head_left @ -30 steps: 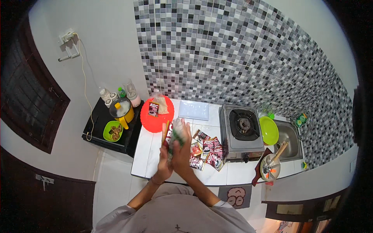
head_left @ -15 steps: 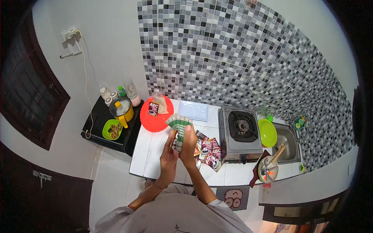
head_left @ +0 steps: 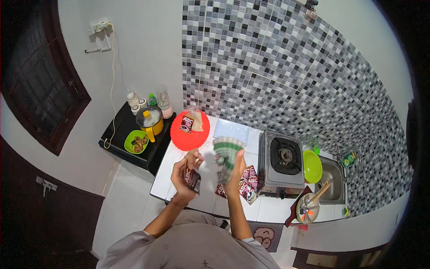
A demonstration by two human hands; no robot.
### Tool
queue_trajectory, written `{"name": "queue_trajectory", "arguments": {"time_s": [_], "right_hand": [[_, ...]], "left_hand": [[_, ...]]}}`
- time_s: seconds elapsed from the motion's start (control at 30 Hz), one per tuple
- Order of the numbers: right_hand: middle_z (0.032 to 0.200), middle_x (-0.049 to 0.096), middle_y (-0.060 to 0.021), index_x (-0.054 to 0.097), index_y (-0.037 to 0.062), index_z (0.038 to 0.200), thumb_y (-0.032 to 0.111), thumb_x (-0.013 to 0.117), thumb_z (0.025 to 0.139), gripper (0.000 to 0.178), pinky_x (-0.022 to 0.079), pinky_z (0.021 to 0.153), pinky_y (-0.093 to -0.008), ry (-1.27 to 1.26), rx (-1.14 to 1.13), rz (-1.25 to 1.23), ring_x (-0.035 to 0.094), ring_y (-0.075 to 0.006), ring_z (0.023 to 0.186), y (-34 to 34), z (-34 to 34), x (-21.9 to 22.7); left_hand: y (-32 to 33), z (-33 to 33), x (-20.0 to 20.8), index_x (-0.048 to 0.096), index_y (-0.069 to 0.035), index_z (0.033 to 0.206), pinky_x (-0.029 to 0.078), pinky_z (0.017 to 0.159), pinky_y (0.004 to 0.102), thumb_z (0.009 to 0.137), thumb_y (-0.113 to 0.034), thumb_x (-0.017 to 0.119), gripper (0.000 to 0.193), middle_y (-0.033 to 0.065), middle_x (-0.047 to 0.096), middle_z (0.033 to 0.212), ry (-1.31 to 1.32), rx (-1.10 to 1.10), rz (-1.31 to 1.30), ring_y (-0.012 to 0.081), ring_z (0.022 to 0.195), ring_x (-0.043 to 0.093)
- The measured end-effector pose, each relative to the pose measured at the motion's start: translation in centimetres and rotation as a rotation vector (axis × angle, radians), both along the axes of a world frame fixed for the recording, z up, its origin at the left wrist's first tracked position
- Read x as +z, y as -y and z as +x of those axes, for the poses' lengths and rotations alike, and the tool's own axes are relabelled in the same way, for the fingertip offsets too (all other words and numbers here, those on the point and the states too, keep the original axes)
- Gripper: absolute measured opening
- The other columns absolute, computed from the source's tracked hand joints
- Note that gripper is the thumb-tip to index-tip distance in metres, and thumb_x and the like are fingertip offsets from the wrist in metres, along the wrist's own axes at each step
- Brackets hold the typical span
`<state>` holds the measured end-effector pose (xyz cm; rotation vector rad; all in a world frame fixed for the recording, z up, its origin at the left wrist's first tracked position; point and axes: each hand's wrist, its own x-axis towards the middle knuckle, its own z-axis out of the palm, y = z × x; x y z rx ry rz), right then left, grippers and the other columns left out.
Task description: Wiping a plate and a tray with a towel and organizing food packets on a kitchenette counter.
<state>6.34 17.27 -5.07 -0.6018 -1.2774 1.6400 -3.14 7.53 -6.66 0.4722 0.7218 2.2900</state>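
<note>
Over the front of the white tiled counter, my left hand grips a dark red-brown coffee sachet. To its right, my right hand is closed around a green-and-white striped cloth, blurred by motion. The two hands are apart. Several more coffee sachets lie in a pile on the counter, partly behind my right hand. One sachet rests on a red scalloped plate, beside a clear bag of pale contents.
A gas stove stands right of the pile, then a green plate and a sink. A pan sits at the front right edge. Left, a black stand bears a yellow pot and a green bowl of food.
My hands, together around the cloth and a sachet before, have separated. The left now holds the sachet lower and to the left; the right keeps the cloth. The view has shifted slightly.
</note>
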Motion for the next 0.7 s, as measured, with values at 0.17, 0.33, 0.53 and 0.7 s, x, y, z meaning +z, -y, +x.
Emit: {"name": "queue_trajectory", "arguments": {"time_s": [0.17, 0.33, 0.53, 0.7], "right_hand": [[0.144, 0.046, -0.0243, 0.046, 0.0018, 0.132, 0.046, 0.057, 0.102, 0.055, 0.033, 0.112, -0.0529, 0.162, 0.003, 0.806, 0.043, -0.0402, 0.136, 4.5, -2.0, -1.1], [0.154, 0.038, -0.0271, 0.043, -0.0004, 0.147, 0.046, 0.044, 0.105, 0.063, 0.024, 0.121, -0.0475, 0.254, 0.178, 0.635, 0.032, -0.0416, 0.147, 2.0, -3.1, 2.3], [0.167, 0.018, -0.0226, 0.034, 0.0053, 0.157, 0.063, 0.029, 0.105, 0.078, 0.010, 0.125, -0.0492, 0.208, 0.234, 0.486, 0.012, -0.0413, 0.156, 2.3, -3.0, -0.9], [0.168, 0.013, -0.0245, 0.028, 0.0062, 0.160, 0.053, 0.035, 0.107, 0.071, 0.006, 0.123, -0.0561, 0.355, 0.138, 0.795, 0.006, -0.0446, 0.156, 5.8, -2.0, 1.4]], "left_hand": [[-2.1, 0.8, 0.1, 0.030, -0.017, 0.160, 0.024, 0.125, 0.0428, 0.108, -0.058, 0.024, 0.066, 0.0123, 0.033, 0.163, -0.102, -0.176, 0.317, 0.0227, 0.151, 0.030], [0.9, 1.7, -5.5, 0.030, -0.015, 0.159, 0.029, 0.122, 0.0411, 0.107, -0.062, 0.023, 0.071, 0.0084, 0.037, 0.161, 0.022, -0.317, 0.148, 0.0220, 0.146, 0.039], [1.3, 1.2, 1.5, 0.030, -0.010, 0.160, 0.035, 0.118, 0.0385, 0.094, -0.082, 0.029, 0.097, 0.0074, 0.048, 0.154, 0.149, -0.203, 0.079, 0.0220, 0.139, 0.048], [1.3, 0.4, -3.6, 0.007, -0.012, 0.164, 0.015, 0.126, 0.0390, 0.101, -0.073, 0.014, 0.088, 0.0046, 0.022, 0.168, -0.313, -0.087, -0.050, 0.0200, 0.153, 0.023]]}}
